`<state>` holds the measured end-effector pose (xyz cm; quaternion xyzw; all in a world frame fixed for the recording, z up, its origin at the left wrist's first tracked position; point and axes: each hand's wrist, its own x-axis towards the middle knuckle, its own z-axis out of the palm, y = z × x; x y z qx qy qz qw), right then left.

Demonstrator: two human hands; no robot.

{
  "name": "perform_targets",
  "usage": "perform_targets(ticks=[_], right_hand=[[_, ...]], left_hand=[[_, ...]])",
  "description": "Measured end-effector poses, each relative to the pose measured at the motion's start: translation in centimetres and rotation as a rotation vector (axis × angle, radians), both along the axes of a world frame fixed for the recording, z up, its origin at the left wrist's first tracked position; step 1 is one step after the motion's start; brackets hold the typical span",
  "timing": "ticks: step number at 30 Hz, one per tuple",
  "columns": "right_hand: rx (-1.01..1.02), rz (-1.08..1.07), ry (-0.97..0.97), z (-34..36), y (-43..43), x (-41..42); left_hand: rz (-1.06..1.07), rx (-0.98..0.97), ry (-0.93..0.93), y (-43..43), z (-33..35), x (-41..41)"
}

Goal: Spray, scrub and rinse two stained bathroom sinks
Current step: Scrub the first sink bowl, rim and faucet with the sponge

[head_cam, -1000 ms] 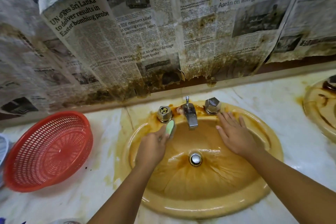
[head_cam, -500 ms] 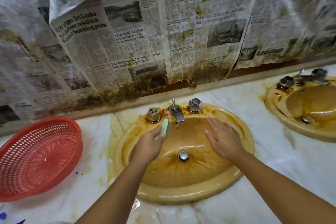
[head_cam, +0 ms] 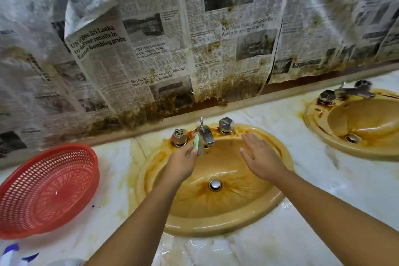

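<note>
honestly this looks early in the job. the left hand (head_cam: pixel 181 164) has its fingers curled round a green scrub sponge (head_cam: pixel 197 144), held on edge against the back of the near sink (head_cam: pixel 216 228), between the left tap knob (head_cam: pixel 178 137) and the faucet spout (head_cam: pixel 206 135). the right hand (head_cam: pixel 262 162) is flat with fingers straight and spread, holding nothing, over the basin's back wall below the right knob (head_cam: pixel 226 125); can't tell if it's actually pressing down. the bowl is brown-streaked all the way to the drain (head_cam: pixel 215 184) and the rim is orange round the taps, so i'd say scrubbing is barely underway and there's no rinse yet. the second sink (head_cam: pixel 313 123) off to the right looks untouched, rusty smears and all. so most of it is left.
</note>
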<state>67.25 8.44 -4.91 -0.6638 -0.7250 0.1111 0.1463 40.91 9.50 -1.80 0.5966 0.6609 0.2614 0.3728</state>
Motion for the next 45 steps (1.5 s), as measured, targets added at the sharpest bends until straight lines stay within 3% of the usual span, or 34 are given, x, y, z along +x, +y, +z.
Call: perform_targets(ticks=[5, 12, 16, 20, 24, 31, 38, 42, 45], right_hand=[[-0.054, 0.061, -0.011, -0.9, 3.4, 2.6], [-0.173, 0.236, -0.06, -3.8, 10.8, 5.4], [-0.219, 0.347, -0.171, -6.1, 14.5, 5.0], [-0.105, 0.39, -0.217, -8.0, 16.3, 5.3], [-0.085, 0.418, -0.233, -8.7, 17.8, 5.4], [-0.106, 0.436, -0.245, -8.4, 18.2, 5.0], [-0.101, 0.429, -0.261, -8.1, 18.0, 5.0], [-0.095, 0.422, -0.255, -8.0, 17.9, 5.1], [-0.1, 0.427, -0.259, -8.1, 17.9, 5.1]], left_hand=[[0.113, -0.05, -0.039, 1.8, -0.4, 2.0], [0.279, -0.093, 0.139, 5.1, -1.6, 3.1], [0.202, -0.093, 0.402, 6.6, -2.0, 2.7], [0.004, -0.116, 0.717, 9.5, -2.9, 3.3], [-0.057, -0.156, 0.915, 12.9, -3.1, 5.2], [-0.042, -0.251, 0.817, 13.5, -2.5, 4.6], [-0.064, -0.377, 0.47, 12.6, -1.9, 2.1], [-0.082, -0.286, 0.644, 14.4, -2.1, 3.7], [-0.096, -0.367, 0.569, 14.1, -2.1, 3.2]])
